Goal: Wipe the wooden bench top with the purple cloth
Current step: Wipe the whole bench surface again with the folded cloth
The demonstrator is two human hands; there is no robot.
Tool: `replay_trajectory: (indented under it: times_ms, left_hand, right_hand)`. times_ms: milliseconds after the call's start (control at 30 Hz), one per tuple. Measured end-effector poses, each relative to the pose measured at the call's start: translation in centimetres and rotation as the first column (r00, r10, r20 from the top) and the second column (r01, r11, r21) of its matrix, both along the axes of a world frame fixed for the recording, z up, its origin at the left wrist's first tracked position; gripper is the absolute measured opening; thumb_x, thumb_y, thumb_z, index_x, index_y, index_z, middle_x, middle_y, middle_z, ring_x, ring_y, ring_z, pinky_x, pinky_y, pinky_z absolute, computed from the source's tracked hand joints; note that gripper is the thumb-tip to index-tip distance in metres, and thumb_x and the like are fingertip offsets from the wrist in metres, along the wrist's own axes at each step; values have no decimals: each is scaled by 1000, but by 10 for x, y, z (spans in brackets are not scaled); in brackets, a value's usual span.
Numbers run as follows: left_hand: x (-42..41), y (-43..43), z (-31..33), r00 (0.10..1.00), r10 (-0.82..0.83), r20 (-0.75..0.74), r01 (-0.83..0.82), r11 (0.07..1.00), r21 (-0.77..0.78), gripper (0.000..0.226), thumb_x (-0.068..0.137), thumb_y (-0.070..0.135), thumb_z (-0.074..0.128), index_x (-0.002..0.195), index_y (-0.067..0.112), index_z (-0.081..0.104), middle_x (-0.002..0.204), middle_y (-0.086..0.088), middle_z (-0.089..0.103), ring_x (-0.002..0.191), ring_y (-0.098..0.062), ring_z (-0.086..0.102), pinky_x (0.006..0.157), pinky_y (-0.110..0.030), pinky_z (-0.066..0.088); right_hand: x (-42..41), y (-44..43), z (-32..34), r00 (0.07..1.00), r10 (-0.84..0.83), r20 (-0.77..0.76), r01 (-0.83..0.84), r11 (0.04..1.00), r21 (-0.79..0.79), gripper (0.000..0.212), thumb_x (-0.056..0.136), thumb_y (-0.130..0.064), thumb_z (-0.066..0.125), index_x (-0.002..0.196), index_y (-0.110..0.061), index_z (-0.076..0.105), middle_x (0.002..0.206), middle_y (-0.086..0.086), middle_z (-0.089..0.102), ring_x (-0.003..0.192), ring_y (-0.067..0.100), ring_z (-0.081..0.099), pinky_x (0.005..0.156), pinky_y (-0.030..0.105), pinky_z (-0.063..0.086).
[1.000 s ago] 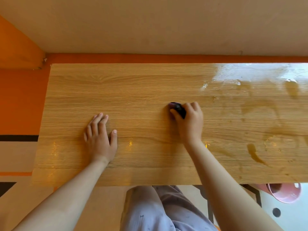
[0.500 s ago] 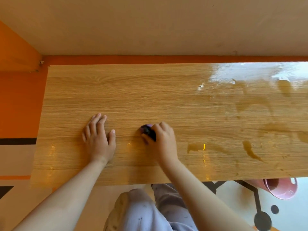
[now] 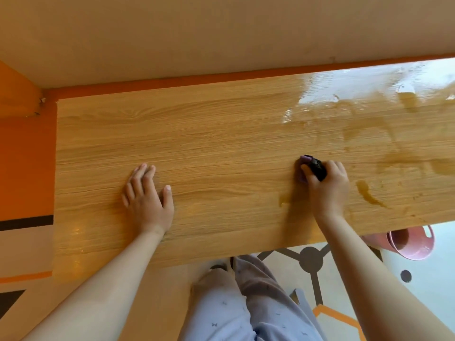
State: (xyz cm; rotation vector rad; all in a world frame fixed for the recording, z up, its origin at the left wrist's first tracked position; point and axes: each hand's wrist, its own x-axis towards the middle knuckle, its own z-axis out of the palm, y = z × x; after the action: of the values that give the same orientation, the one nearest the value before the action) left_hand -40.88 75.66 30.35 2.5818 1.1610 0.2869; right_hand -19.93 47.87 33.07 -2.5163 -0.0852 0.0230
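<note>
Fingers of right hand clenched round purple cloth (dark, bunched small), pressed on tabletop right of centre. Left hand flat, released. Brown wet streaks just beside cloth.

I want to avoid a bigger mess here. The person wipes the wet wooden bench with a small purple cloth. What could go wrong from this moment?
1. The purple cloth is bunched small inside the right hand, so it may smear the brown spill rather than soak it up.
2. That spill lies near the front edge of the bench top. A stroke toward the person could push liquid onto the floor, possibly missing the pink bucket.
</note>
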Motion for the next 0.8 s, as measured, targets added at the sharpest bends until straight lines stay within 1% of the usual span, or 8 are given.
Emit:
replay_trajectory:
  times_ms: [67,133,300,400,467,600,700,800]
  left_hand:
    - [-1,1,-1,1000,-4,1,4,1000,1,53,85,34,47,134,13,48,146,-7,42,135,-31,33,106,-49,24]
    - [0,2,-2,1000,-10,4,10,1000,7,53,86,34,46,134,13,48,146,-7,41,136,-30,32,107,-48,23]
    - [-2,2,-3,999,-31,11,31,999,23,54,85,35,47,134,11,48,146,-8,42,136,-32,33,107,-48,24]
    - [-1,2,-2,999,-37,22,36,999,25,54,85,34,49,133,11,48,145,-8,42,134,-33,35,107,-49,26]
    - [-1,1,-2,999,-36,28,36,999,19,54,85,34,49,133,11,48,146,-8,42,134,-33,35,107,-49,25]
    - [-1,1,-1,999,-39,35,39,999,23,54,85,34,48,134,10,48,146,-9,42,136,-32,34,107,-47,23]
    - [-1,1,0,998,-41,38,40,999,26,54,85,34,49,133,10,49,145,-10,43,135,-33,35,107,-48,24]
    - [-1,2,-1,999,-43,30,43,999,21,55,85,34,48,134,10,48,146,-10,42,135,-34,34,108,-49,24]
  right_hand:
    - [-21,18,0,1000,22,6,-22,999,22,25,81,-27,70,83,-4,59,85,9,55,81,30,52,71,34,40]
    - [-53,43,-1,993,116,13,-116,993,33,24,79,-26,73,82,-5,60,83,8,55,78,27,51,70,32,37]
    - [-135,96,-1,936,350,35,-351,936,29,24,74,-25,76,78,-8,59,77,5,53,73,24,50,64,35,42]
    - [-142,90,0,894,444,62,-443,896,-26,27,77,-30,73,76,-8,58,75,6,53,70,25,51,62,35,41]
    - [-127,69,1,917,394,61,-392,919,-47,27,77,-30,73,75,-8,57,75,6,53,70,24,50,63,35,41]
    - [-83,9,1,992,109,58,-106,993,-56,27,79,-30,71,78,-6,59,78,8,54,72,29,52,64,37,41]
    - [-71,-20,1,997,-44,63,47,997,-54,27,82,-30,69,81,-5,58,82,10,55,76,30,53,68,35,37]
    - [-84,-9,0,992,-116,54,117,993,-22,26,82,-29,69,81,-6,58,82,8,53,77,29,52,69,34,37]
